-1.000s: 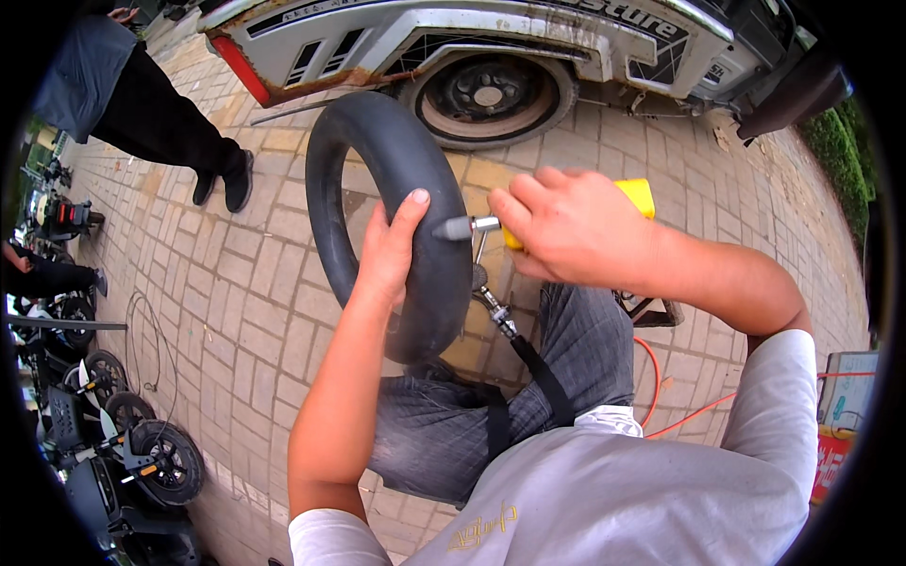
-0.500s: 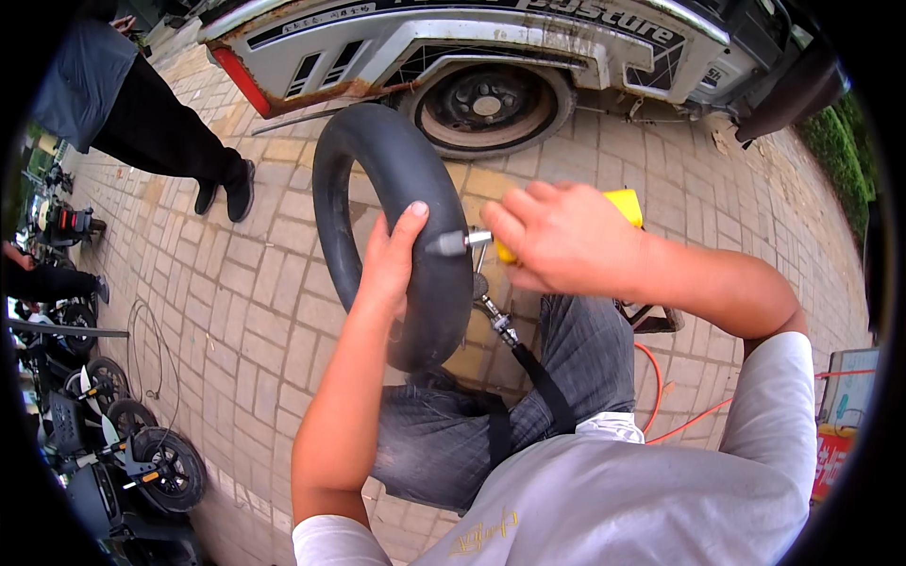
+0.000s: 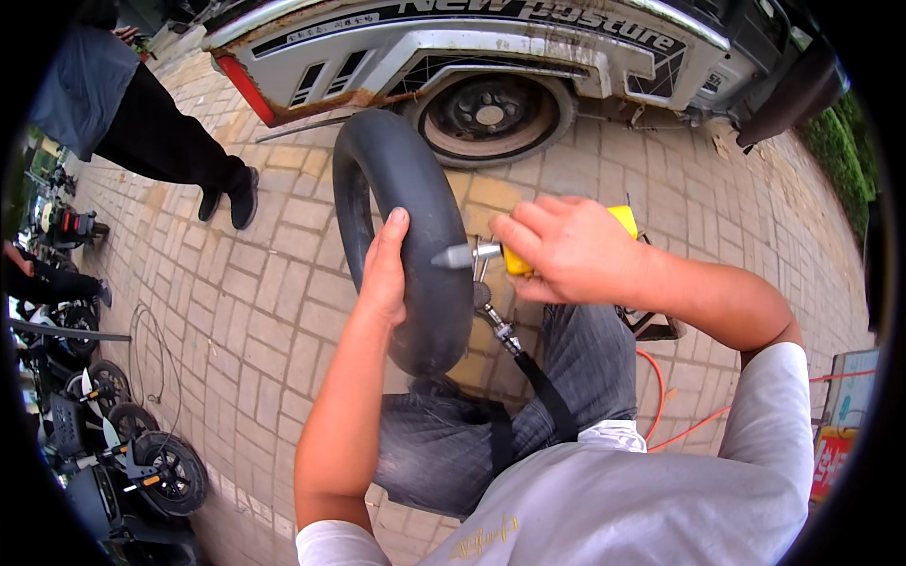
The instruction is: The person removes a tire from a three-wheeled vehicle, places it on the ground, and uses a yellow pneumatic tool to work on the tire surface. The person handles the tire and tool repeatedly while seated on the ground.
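Observation:
An inflated black inner tube (image 3: 440,226) stands upright in front of me, its lower end by my knee. My left hand (image 3: 385,269) is closed over its near side, thumb up along the rubber. My right hand (image 3: 580,247) is wrapped around a yellow handheld tool (image 3: 618,223) with a metal shank. The tool's grey cone-shaped tip (image 3: 454,257) points left at the tube's outer face; whether it touches cannot be told. Below the tip, a metal clamp-like stand with a round joint (image 3: 482,294) runs toward a black strap (image 3: 547,396) over my legs.
A rusty white vehicle (image 3: 566,57) with a wheel (image 3: 489,115) stands just beyond the tube. At left, a person in black trousers (image 3: 156,141) stands on the paving, with scooters (image 3: 156,472) lower down. An orange hose (image 3: 661,377) lies at right.
The inner tube has shifted slightly right and turned more edge-on, my left hand moving with it. The tool's tip is a little lower and looks sharper.

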Action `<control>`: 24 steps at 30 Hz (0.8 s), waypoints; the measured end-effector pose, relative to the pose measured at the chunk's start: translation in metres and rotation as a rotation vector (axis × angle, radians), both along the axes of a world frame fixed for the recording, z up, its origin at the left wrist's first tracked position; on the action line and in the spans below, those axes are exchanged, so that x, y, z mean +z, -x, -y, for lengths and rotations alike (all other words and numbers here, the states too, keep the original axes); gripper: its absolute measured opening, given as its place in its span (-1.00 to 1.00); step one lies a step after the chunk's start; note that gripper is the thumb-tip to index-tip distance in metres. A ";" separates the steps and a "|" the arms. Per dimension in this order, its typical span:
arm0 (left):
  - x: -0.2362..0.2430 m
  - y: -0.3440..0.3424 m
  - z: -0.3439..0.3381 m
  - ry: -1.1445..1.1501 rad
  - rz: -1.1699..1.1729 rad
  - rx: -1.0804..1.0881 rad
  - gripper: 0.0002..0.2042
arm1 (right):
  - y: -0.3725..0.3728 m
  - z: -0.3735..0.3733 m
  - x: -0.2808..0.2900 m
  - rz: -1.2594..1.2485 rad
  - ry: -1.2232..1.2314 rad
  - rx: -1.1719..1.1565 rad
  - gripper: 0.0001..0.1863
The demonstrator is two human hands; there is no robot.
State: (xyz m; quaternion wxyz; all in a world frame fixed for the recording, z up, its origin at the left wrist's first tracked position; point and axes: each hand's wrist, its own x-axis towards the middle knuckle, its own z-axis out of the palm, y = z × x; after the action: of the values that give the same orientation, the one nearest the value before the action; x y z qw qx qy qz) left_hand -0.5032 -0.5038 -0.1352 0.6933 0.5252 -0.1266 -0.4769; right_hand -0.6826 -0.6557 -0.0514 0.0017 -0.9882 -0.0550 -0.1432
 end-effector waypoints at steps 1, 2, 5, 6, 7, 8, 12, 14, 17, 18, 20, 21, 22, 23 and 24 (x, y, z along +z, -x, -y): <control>0.006 -0.001 0.001 0.011 -0.027 -0.012 -0.35 | -0.004 0.004 0.001 0.040 -0.004 -0.014 -0.55; 0.006 0.000 0.001 0.032 -0.043 -0.013 -0.36 | -0.003 0.005 0.001 0.019 0.006 -0.026 -0.53; 0.003 -0.001 -0.001 0.079 -0.089 -0.020 -0.39 | 0.007 -0.002 0.001 -0.081 0.005 0.008 -0.47; 0.003 -0.002 0.000 0.088 -0.099 -0.025 -0.40 | 0.005 -0.001 0.002 -0.073 0.018 -0.002 -0.47; 0.003 -0.002 0.000 0.094 -0.115 -0.033 -0.40 | 0.004 0.001 0.001 -0.043 0.016 -0.014 -0.47; 0.003 -0.001 0.000 0.093 -0.123 -0.040 -0.40 | 0.001 0.005 0.000 -0.013 0.015 -0.027 -0.48; 0.003 0.000 0.002 0.096 -0.098 -0.045 -0.40 | 0.007 0.003 0.001 -0.064 0.024 -0.001 -0.48; 0.003 0.002 0.002 0.098 -0.099 -0.050 -0.41 | 0.008 0.002 0.002 -0.061 0.033 -0.007 -0.49; 0.002 0.001 0.003 0.084 -0.091 -0.049 -0.40 | 0.002 0.006 0.003 -0.028 0.039 -0.028 -0.52; 0.000 0.002 0.004 0.072 -0.046 -0.037 -0.38 | 0.004 0.004 0.004 -0.040 0.052 -0.010 -0.53; 0.000 0.003 0.005 0.058 0.004 -0.009 -0.39 | 0.007 -0.001 0.008 -0.047 0.072 0.037 -0.54; 0.001 0.004 0.005 0.057 0.012 0.007 -0.41 | 0.004 -0.001 0.009 -0.034 0.067 0.011 -0.55; 0.001 0.005 0.005 0.054 0.017 0.022 -0.43 | 0.000 0.002 0.009 -0.022 0.061 -0.017 -0.56; 0.001 0.006 0.005 0.044 0.009 0.034 -0.42 | -0.003 0.004 0.009 -0.010 0.055 -0.045 -0.57; 0.001 0.007 0.006 0.035 0.001 0.047 -0.41 | -0.004 0.005 0.010 0.011 0.087 -0.045 -0.62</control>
State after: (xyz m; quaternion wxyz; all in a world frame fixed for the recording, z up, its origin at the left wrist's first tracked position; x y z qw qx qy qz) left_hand -0.5103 -0.5095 -0.1345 0.7133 0.5162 -0.1230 -0.4579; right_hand -0.6782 -0.6608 -0.0409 -0.0446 -0.9875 -0.0391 -0.1462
